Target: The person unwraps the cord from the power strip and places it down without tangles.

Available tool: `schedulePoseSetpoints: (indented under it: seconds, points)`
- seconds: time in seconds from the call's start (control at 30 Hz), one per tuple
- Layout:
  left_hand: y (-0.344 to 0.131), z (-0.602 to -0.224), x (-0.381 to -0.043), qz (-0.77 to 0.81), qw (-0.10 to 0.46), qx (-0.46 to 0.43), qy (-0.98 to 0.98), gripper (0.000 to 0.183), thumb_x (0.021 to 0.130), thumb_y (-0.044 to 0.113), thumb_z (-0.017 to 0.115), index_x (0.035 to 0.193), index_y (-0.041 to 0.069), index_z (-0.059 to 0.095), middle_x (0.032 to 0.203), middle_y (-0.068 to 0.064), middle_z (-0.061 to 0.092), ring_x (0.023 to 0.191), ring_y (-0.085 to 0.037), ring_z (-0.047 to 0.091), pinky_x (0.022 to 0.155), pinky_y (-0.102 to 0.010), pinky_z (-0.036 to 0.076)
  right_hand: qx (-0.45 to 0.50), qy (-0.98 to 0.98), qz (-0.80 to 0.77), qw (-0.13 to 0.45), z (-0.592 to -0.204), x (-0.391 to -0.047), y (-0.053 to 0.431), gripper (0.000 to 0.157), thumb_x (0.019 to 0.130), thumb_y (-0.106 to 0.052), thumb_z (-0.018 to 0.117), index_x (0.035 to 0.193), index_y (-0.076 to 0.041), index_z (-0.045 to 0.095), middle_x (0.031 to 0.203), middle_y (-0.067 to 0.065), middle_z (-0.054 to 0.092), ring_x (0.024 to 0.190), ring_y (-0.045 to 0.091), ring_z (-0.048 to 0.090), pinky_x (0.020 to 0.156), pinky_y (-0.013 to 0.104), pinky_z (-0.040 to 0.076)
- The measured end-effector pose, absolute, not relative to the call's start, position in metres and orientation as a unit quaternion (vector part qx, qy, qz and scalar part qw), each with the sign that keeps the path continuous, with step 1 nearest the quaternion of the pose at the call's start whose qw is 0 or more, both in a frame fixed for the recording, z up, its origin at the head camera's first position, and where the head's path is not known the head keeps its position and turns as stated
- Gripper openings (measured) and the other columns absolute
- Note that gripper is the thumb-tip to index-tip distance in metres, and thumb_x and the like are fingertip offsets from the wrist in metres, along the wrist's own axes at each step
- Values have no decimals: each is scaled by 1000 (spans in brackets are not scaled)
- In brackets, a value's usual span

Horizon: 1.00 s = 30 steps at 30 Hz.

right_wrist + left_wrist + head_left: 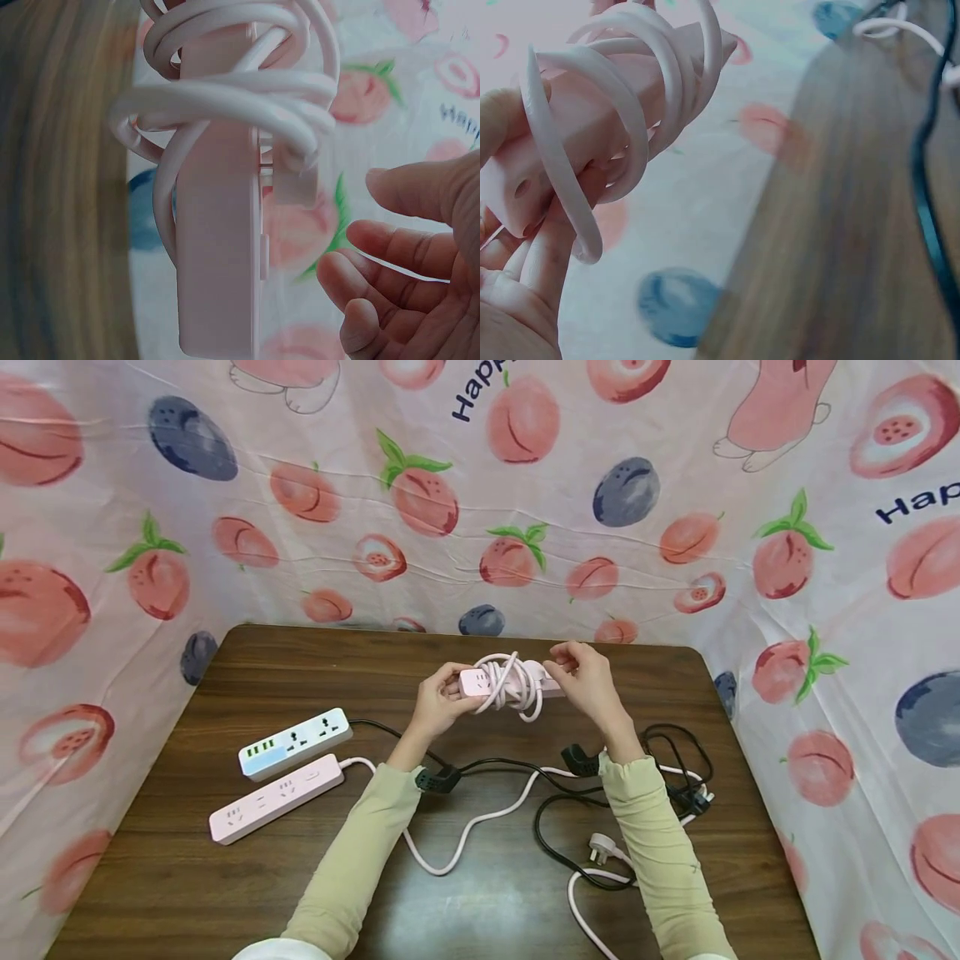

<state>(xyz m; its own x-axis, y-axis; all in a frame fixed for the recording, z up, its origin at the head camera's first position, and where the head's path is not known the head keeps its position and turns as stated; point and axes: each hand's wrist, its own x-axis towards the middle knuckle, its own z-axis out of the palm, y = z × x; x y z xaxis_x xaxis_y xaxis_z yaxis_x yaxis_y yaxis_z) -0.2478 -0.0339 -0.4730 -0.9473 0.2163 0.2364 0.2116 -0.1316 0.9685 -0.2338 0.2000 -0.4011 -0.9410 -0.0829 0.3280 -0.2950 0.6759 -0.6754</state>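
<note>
A pink power strip [473, 683] is held up above the far part of the table, its own white-pink cord [512, 691] wound round its middle in several loops. My left hand [437, 700] grips the strip's left end, thumb on one side and fingers beneath. In the right wrist view the cord's plug [296, 182] sits against the strip's socket face, with part of its metal pins showing. Beside the plug is my right hand [588, 683], its fingers loosely bent and apart from the strip, with nothing in them.
On the table's left lie a white power strip [296, 743] with green USB ports and another pink power strip [276, 799]. Their black cord [510, 763] and white cord [480, 820] run right, under my forearms. A white plug [602, 847] and a black plug [697, 802] lie at right.
</note>
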Motion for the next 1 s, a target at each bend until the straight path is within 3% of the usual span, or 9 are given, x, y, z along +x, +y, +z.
schedulePoseSetpoints:
  seconds: [0.27,0.53,0.77,1.0]
  points:
    - [-59,-454,-241,764,-80,195,610,44,66,-26,65,108,-21,50,97,-13,59,84,-8,64,68,-19,54,150,-891,397,162,-371,-229,175,14,84,-6,67,93,5,67,76,13,62,67,20,57,60,22,43]
    - [-77,-436,-232,779,-126,191,583,46,64,-27,62,107,-24,46,95,-2,61,81,-9,63,65,-18,54,171,-901,371,147,-351,-228,148,14,85,-12,67,89,1,69,67,7,56,61,17,50,55,24,38]
    - [-89,-427,-225,783,-145,197,571,46,63,-30,60,107,-26,44,95,-1,62,79,-8,63,63,-18,54,194,-924,315,98,-331,-227,132,21,85,-18,67,92,2,69,73,9,58,68,21,54,60,29,44]
    - [-92,-423,-218,771,-150,207,583,47,62,-30,62,106,-25,45,96,-1,62,80,-10,64,65,-18,54,293,-911,290,10,-315,-230,129,29,82,-5,58,109,6,64,80,13,58,74,26,55,65,31,45]
